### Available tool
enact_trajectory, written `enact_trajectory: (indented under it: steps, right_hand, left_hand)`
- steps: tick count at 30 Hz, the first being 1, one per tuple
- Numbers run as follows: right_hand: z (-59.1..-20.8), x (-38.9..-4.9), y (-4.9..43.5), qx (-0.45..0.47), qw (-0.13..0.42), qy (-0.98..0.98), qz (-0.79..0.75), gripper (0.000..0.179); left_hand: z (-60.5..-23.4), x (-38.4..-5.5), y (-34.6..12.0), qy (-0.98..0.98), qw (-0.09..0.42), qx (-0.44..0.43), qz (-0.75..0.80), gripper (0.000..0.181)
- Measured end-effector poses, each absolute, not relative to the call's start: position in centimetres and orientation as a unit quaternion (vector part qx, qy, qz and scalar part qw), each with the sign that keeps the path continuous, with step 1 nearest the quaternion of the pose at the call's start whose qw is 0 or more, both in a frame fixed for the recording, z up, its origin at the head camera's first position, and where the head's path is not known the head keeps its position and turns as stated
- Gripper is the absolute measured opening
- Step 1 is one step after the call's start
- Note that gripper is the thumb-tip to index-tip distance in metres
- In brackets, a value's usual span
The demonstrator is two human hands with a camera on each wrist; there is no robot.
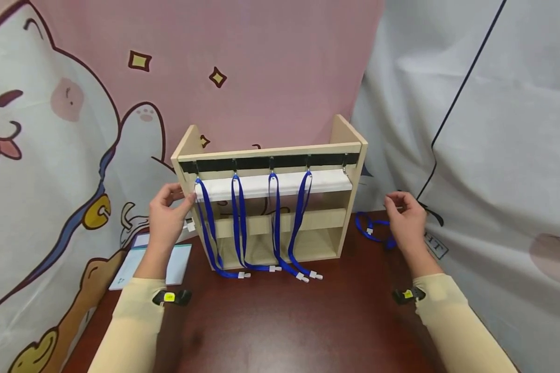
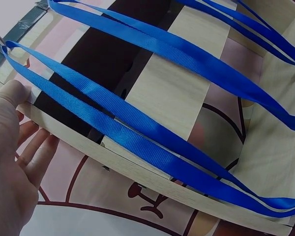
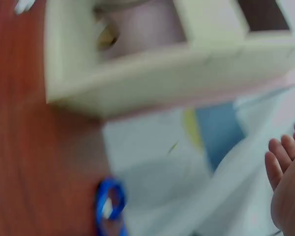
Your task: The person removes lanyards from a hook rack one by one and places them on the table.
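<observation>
Left hand [image 1: 165, 215] at left edge of rack [image 1: 315, 220]: thumb on front, fingers bent on outer side, clamped on it | Right hand [image 1: 408, 220] in air right of rack: fingers loosely curled, free | Four blue lanyards [image 1: 242, 220] hang from hooks [image 1: 271, 165] across rack front | Loose lanyard [image 3: 102, 196] on table [image 1: 280, 321] right of rack

boxed capital letters "ht" [image 1: 435, 245], on pale curtain [image 1: 504, 134], partly hidden
</observation>
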State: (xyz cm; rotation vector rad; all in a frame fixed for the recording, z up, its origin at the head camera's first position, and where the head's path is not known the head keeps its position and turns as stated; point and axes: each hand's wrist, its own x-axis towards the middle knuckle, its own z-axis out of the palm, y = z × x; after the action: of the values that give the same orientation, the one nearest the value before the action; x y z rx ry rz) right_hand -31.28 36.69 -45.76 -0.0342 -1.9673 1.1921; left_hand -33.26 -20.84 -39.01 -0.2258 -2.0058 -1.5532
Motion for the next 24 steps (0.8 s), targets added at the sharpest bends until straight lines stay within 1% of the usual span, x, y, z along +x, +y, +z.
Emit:
enact_trajectory:
  steps: [4, 7, 10, 13, 17, 20, 24]
  right_hand:
    - [-42.4, -28.6, 32.6, 0.031, 0.449, -0.743, 0.494, 0.015]
    - [-40.1, -26.6, 29.7, 0.078, 0.463, -0.731, 0.496, 0.011]
    - [-38.7, -25.6, 27.8, 0.133, 0.469, -0.720, 0.495, 0.008]
    - [-38.0, -25.8, 26.7, 0.177, 0.478, -0.712, 0.483, 0.007]
    - [-37.5, -26.6, 25.3, 0.222, 0.474, -0.726, 0.446, 0.014]
    - [-36.9, -26.8, 23.9, 0.245, 0.457, -0.749, 0.413, 0.021]
    - [-36.3, -27.1, 22.1, 0.248, 0.438, -0.773, 0.386, 0.027]
  left_hand:
    - [-39.1, -33.3, -20.8, -0.755, 0.294, -0.088, -0.579, 0.029]
    - [-39.2, -33.3, -20.7, -0.754, 0.291, -0.091, -0.581, 0.028]
    - [-39.3, -33.1, -20.6, -0.754, 0.287, -0.085, -0.585, 0.028]
    - [-39.1, -32.9, -20.6, -0.754, 0.285, -0.082, -0.586, 0.029]
    - [-38.8, -32.8, -20.6, -0.749, 0.287, -0.084, -0.591, 0.031]
    - [-38.8, -32.8, -20.6, -0.748, 0.292, -0.082, -0.591, 0.030]
    - [-38.8, -33.0, -20.6, -0.747, 0.301, -0.080, -0.587, 0.028]
